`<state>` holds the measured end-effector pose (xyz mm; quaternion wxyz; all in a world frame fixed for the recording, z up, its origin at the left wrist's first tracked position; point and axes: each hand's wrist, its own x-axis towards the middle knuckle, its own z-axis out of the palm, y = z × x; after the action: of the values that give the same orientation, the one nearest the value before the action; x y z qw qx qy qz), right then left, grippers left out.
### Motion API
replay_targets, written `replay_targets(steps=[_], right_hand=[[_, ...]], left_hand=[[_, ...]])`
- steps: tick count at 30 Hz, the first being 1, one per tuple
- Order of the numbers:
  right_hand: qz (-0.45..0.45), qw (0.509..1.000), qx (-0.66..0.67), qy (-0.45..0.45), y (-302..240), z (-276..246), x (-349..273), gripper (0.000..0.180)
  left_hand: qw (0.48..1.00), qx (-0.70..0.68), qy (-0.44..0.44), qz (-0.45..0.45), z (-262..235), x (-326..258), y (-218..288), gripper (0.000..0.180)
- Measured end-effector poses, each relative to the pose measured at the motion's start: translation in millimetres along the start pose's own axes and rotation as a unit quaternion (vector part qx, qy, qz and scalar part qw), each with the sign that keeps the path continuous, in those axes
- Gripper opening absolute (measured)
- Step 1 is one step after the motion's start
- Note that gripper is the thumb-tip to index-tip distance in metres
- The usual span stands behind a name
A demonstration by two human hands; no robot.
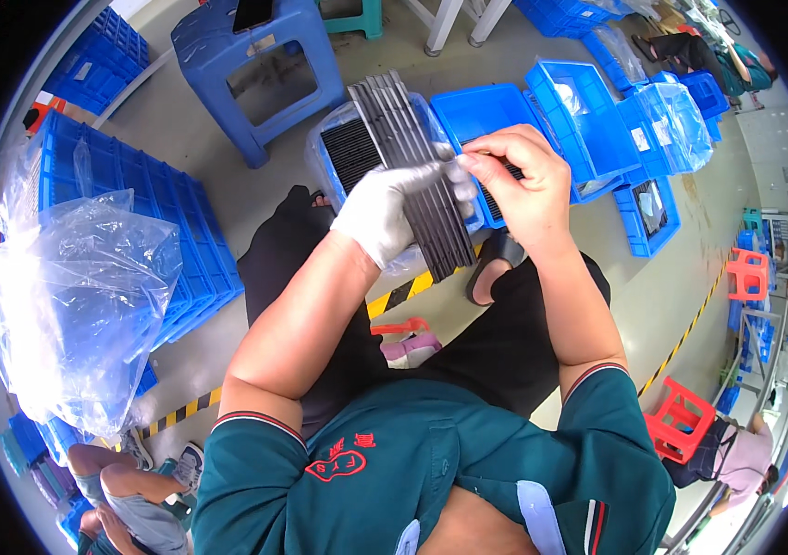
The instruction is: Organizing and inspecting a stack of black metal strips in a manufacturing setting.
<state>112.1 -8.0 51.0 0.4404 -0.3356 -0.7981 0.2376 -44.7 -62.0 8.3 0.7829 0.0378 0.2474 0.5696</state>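
Note:
My left hand, in a whitish glove, is closed around a flat bundle of long, dark grey strips. The bundle slants across in front of me, its far end up and to the left. At the bundle's right side, my bare right hand has thumb and forefinger pinched together beside the gloved fingertips. What the pinch holds, if anything, is too small to make out. Below the strips stands a plastic-lined blue crate with rows of dark strips in it. Another blue crate is partly hidden behind my right hand.
Stacked blue crates under clear plastic film stand at my left. A blue stool is beyond them. More blue bins are at the right, near red stools. Other people are around the edges.

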Motion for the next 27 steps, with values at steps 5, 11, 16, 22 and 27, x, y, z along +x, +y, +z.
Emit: replay_targets(steps=[5, 11, 16, 22, 27], right_hand=[[0.015, 0.999, -0.004, -0.034, 5, 1, -8, 0.012], [-0.018, 0.998, -0.038, -0.037, 9, 5, -8, 0.013], [-0.028, 0.998, -0.041, -0.035, 8, 8, -7, 0.013], [-0.077, 0.992, -0.085, -0.045, 4, 8, -4, 0.012], [-0.187, 0.965, -0.176, -0.059, -1, 14, -5, 0.013]], left_hand=[[0.998, -0.035, 0.035, 0.034, -2, 2, 14, 0.025], [0.997, -0.042, 0.059, 0.036, 2, 1, 14, 0.025], [0.997, -0.052, 0.059, 0.025, 1, 1, 14, 0.023], [0.997, -0.041, 0.061, 0.018, -1, 3, 15, 0.020], [0.997, -0.011, 0.064, 0.033, -7, 7, 11, 0.019]])
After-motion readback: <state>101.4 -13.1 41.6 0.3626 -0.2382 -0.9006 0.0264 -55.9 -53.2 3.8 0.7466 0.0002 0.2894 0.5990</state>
